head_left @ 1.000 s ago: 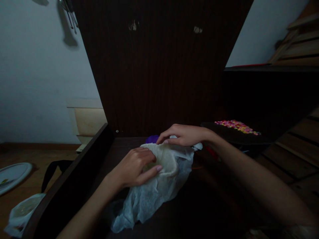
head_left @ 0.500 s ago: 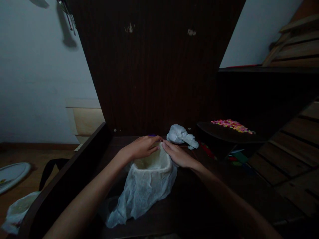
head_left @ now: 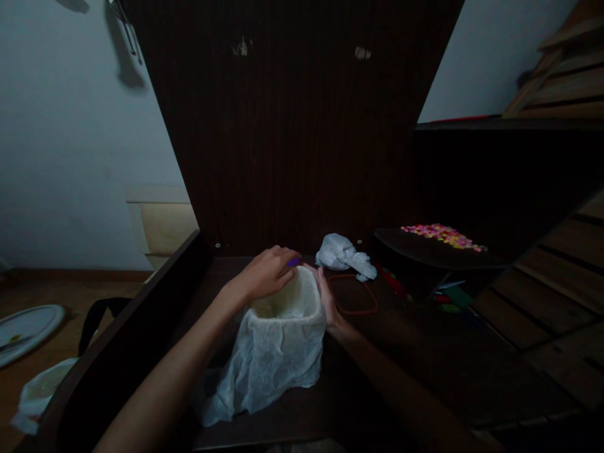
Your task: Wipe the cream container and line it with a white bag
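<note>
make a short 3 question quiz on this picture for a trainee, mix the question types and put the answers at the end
1. True or false: the right hand is on the crumpled pale bag.
2. Multiple choice: what lies on the dark surface to the right of the white-draped container?
a) a mug
b) a thin reddish frame
c) a pair of scissors
3. Fill in the blank: the small pink and yellow pieces lie on the dark ___ at the right of the picture.

Key:
1. False; it is against the right side of the white-draped container.
2. b
3. shelf
</note>
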Available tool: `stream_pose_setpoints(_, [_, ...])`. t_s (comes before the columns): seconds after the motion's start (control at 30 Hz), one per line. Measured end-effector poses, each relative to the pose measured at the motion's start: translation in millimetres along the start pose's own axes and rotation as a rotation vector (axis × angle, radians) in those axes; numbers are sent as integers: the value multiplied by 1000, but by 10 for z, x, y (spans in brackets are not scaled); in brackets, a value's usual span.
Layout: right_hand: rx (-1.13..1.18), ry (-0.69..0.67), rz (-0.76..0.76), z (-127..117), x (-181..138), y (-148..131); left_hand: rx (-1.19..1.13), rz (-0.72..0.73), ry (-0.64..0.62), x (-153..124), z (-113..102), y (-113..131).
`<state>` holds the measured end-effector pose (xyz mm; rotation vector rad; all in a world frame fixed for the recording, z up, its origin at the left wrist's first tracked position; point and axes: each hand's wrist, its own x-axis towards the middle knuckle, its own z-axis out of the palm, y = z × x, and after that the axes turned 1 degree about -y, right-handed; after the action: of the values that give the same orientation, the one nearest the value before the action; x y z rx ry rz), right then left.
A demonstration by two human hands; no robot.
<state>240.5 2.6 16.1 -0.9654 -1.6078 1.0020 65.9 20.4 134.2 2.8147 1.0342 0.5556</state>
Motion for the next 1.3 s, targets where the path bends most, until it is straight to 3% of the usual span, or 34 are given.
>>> stream_pose_setpoints(0.1, [80, 161, 27, -218, 4, -56, -91, -53, 218, -286, -169, 120])
stream_pose_setpoints(0.23, [-281, 227, -30, -811, -192, -21, -164, -142, 246, -908, -195, 269])
stream_pose_setpoints(0.37, [-666, 108, -71, -1346, -539, 204, -154, -230, 234, -1453, 146, 335])
stream_pose_setpoints(0.47, [-841, 29, -82, -1498, -760, 374, -101, -301, 212, -1655, 488, 322])
stream_pose_setpoints(0.57, [-912, -33, -94, -1483, -877, 440, -83, -348, 249, -1714, 749, 239])
stream_pose_setpoints(0.67, [-926, -89, -106, -1416, -901, 416, -76, -364, 317, -1703, 862, 117])
stream_pose_setpoints(0.93, [-910, 0, -226, -1287, -854, 167, -47, -157, 311, -1548, 690, -65])
stream_pose_setpoints(1.13, [-823, 235, -367, -1062, -795, -615, 94, -105, 321, -1492, 634, -111])
stream_pose_setpoints(1.3, [-758, 193, -548, -580, -689, -1333, 111, -138, 371, -1452, 608, -77])
